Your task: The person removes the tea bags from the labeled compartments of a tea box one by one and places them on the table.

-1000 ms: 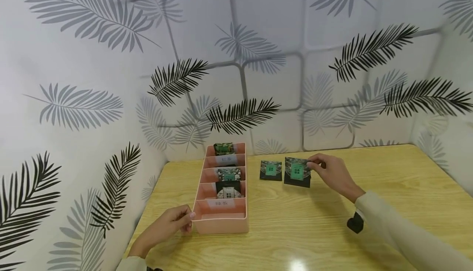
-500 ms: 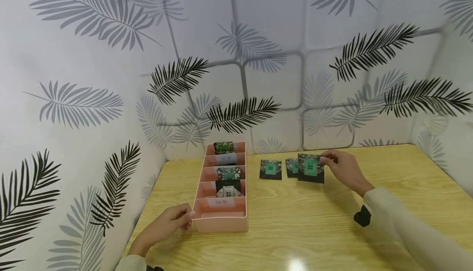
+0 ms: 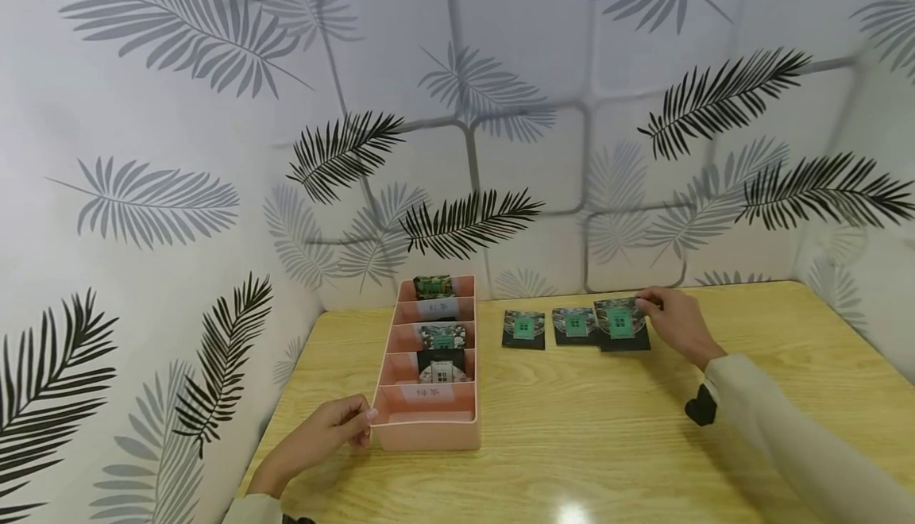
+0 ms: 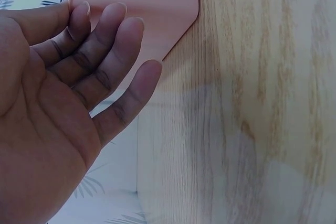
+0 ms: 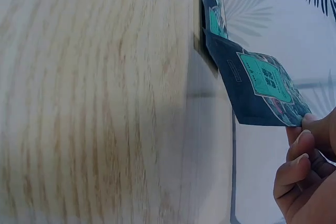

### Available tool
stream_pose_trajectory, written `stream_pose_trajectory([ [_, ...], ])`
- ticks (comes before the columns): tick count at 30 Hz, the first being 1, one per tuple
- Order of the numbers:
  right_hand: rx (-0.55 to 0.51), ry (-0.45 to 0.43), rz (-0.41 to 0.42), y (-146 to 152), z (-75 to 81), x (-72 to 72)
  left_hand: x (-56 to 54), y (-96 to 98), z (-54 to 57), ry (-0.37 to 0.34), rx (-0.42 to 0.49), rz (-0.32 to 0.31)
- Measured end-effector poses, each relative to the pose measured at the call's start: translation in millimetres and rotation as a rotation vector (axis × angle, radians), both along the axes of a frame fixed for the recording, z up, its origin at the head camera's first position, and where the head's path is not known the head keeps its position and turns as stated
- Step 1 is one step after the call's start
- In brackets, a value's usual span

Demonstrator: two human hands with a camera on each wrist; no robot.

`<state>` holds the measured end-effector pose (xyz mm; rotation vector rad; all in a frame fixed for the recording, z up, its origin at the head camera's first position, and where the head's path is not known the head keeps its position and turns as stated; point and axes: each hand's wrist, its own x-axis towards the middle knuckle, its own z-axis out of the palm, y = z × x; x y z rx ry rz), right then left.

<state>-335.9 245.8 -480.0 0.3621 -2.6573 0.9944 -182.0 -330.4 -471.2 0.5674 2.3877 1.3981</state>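
My right hand (image 3: 681, 322) pinches the upper right corner of a dark tea sachet (image 3: 620, 324) with a green label. In the right wrist view this sachet (image 5: 255, 85) is tilted, held by thumb and finger. Its left edge overlaps a second tea sachet (image 3: 574, 325) lying on the table; a third sachet (image 3: 524, 329) lies further left. My left hand (image 3: 325, 434) grips the near left corner of a pink divided box (image 3: 429, 435) between thumb and finger. The left wrist view shows the other fingers of this hand (image 4: 79, 82) loosely bent beside the box wall (image 4: 152, 3).
Several sachets stand in the box's compartments, among them one with a white label (image 3: 442, 371) and one at the back (image 3: 432, 287). Paper labels (image 3: 427, 393) with writing are stuck on dividers. The wooden table (image 3: 572, 429) meets a leaf-patterned wall (image 3: 529, 159) behind.
My right hand has moved right with its sachet, uncovering the sachet lying in the middle. The left hand and the box have stayed in place.
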Motion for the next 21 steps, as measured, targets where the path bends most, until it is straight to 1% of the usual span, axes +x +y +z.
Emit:
stream_pose_trajectory([
  [3,0.009,-0.039,-0.018,2,-2.7,-6.2,0.3,-0.5,0.5,-0.002,-0.005,0.003],
  [11,0.025,-0.092,-0.034,7,-10.2,-21.8,-0.3,-2.1,0.4,0.005,-0.012,0.001],
  [17,0.017,-0.162,-0.074,13,-17.7,-35.4,-0.8,-3.2,-0.8,0.003,-0.006,-0.010],
  [21,0.027,-0.193,-0.080,15,-19.8,-40.5,-1.3,-3.3,-1.7,0.012,-0.010,-0.020],
])
